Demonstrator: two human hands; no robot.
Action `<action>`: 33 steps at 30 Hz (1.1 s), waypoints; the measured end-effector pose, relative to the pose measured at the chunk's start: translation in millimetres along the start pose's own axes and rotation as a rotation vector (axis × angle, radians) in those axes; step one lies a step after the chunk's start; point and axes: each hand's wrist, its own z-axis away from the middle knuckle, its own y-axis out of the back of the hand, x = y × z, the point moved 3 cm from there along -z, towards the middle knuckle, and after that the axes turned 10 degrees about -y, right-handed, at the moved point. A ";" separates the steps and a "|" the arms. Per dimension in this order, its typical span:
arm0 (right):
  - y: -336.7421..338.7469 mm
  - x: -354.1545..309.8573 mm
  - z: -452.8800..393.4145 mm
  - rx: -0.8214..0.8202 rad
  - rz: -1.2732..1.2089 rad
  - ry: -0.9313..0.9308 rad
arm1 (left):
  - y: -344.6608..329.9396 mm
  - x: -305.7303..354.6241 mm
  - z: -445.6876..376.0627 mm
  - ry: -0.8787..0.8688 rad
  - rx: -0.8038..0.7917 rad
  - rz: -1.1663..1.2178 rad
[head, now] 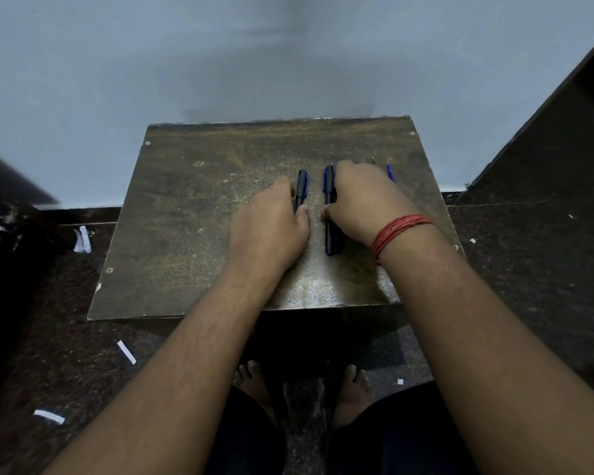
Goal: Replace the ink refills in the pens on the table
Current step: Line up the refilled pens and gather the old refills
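The small brown table [192, 214] stands against the far wall, its scuffed top serving as the workbench, likely why both pens lie side by side near its middle. The right hand [364, 204] curls over the right pen [329, 214], thumb touching its barrel, seemingly about to lift it. The left hand [270, 224] has thumb and fingers closing on the left pen [301, 190]. Both pens are black with blue trim, capped. A thin blue refill [391, 173] waits just right of the right hand.

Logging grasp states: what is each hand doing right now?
Left hand: gripping the left pen.
Right hand: gripping the right pen.
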 end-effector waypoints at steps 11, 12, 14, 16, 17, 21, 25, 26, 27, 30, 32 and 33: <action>-21.2 -27.3 6.7 0.042 -0.172 0.133 | 4.5 -16.8 0.5 0.018 0.015 0.057; -23.2 -30.1 7.2 0.044 -0.185 0.142 | 5.0 -19.6 0.8 0.026 0.018 0.053; -26.2 -35.9 8.7 0.042 -0.206 0.157 | 6.5 -24.7 1.6 0.046 0.016 0.046; -29.1 -40.4 10.6 0.040 -0.212 0.169 | 8.7 -30.1 2.6 0.065 0.008 0.045; -30.5 -42.3 11.3 0.039 -0.212 0.175 | 10.0 -32.9 3.0 0.069 0.005 0.044; -35.0 -47.8 13.9 0.050 -0.215 0.200 | 14.8 -40.4 4.8 0.078 0.006 0.052; -35.0 -47.5 14.1 0.053 -0.209 0.203 | 15.9 -42.3 5.5 0.087 0.008 0.090; -34.7 -47.0 13.9 0.052 -0.211 0.204 | 16.0 -42.6 5.6 0.090 0.009 0.095; -34.7 -46.4 13.7 0.052 -0.213 0.206 | 15.9 -42.8 5.6 0.093 0.010 0.099; -34.3 -44.5 13.4 0.039 -0.210 0.204 | 15.2 -43.3 5.7 0.097 0.013 0.112; -34.0 -42.7 13.4 0.019 -0.220 0.191 | 15.2 -43.1 6.1 0.098 0.011 0.106; -33.8 -41.9 13.6 0.012 -0.225 0.188 | 15.3 -43.1 6.1 0.098 0.009 0.103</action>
